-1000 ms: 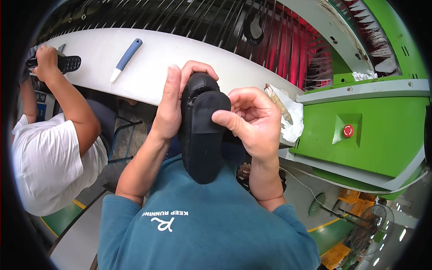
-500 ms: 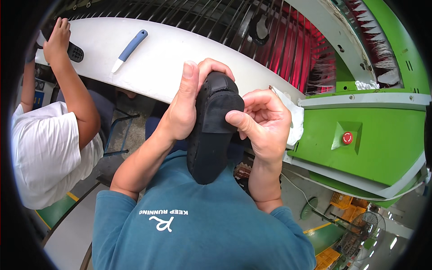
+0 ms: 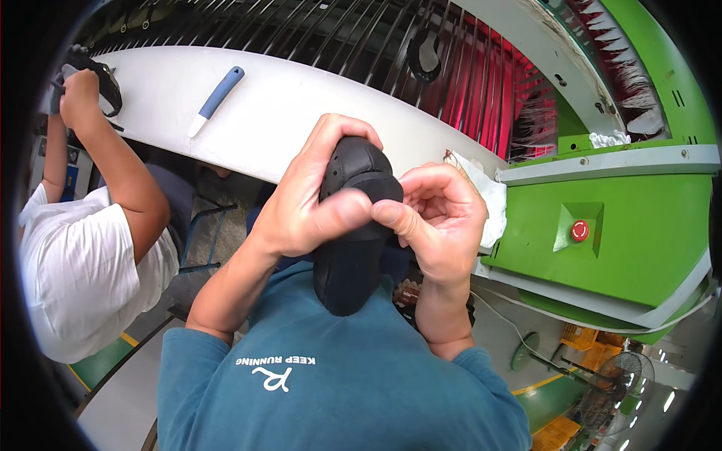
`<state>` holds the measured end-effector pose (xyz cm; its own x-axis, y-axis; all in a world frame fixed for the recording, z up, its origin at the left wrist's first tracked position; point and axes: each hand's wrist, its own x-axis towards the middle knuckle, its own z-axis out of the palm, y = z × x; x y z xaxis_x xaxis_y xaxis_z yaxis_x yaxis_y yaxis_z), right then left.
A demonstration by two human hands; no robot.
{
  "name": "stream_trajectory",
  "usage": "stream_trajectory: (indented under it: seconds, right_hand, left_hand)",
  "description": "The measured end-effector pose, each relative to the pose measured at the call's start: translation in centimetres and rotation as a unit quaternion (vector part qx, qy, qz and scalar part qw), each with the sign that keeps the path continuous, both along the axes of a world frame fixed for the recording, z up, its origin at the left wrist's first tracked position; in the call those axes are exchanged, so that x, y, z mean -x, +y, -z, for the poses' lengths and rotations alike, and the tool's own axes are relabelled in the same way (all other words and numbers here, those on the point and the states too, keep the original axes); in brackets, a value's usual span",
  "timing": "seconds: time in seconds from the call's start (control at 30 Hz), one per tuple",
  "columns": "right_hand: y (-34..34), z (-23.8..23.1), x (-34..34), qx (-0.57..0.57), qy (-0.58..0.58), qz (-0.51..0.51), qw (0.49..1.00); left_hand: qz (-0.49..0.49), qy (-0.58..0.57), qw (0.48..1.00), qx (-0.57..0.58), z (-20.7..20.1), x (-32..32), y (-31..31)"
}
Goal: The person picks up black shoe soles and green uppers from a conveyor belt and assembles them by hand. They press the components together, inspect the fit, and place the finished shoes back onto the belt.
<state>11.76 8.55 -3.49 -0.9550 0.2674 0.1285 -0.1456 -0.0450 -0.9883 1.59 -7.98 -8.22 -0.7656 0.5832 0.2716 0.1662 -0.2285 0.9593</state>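
Note:
A black shoe point(image 3: 347, 274), with a row of small holes along its edge, is held in front of my chest, its rounded end toward the white table. My left hand point(image 3: 308, 199) is wrapped round its left side, fingers over the far end and thumb across the middle. On the opposite side my right hand point(image 3: 440, 218) pinches at the shoe's edge, its thumb tip beside my left thumb. The thumbs hide part of the shoe's dark band. A blue-handled tool with a white blade point(image 3: 216, 101) lies on the white table point(image 3: 278, 98) beyond my hands.
Metal rods point(image 3: 361, 45) run behind the table, carrying another black shoe point(image 3: 425, 56). A green machine point(image 3: 602, 248) with a red button point(image 3: 579, 230) stands at right, beside a crumpled white sheet point(image 3: 492, 203). At left a co-worker point(image 3: 86, 255) handles a dark shoe. A fan point(image 3: 617, 391) stands lower right.
My left thumb has come down from pointing up and now lies across the shoe's band. The shoe has tilted and shifted slightly. The co-worker's hand has drawn back to the left.

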Motion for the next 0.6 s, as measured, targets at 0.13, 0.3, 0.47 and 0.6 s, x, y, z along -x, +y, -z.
stream_trajectory:
  seconds: [0.13, 0.3, 0.47, 0.6]
  right_hand:
    - [0.1, 0.1, -0.4, -0.032, 0.017, -0.001, 0.999]
    - [-0.7, 0.2, -0.5, -0.075, 0.05, 0.001, 0.996]
    - [-1.8, -0.4, -1.2, -0.112, 0.065, 0.012, 0.992]
    - [-1.3, -0.1, -1.0, -0.143, 0.059, -0.006, 0.988]
  left_hand:
    - [0.003, 0.023, 0.999, 0.021, -0.8, -0.3, -0.4]
    - [-0.001, 0.046, 0.998, -0.04, 0.1, -0.3, -0.7]
    - [-0.031, 0.033, 0.998, -0.037, -0.2, -0.9, -1.3]
    - [-0.053, 0.019, 0.996, -0.067, 1.4, -1.0, -1.0]
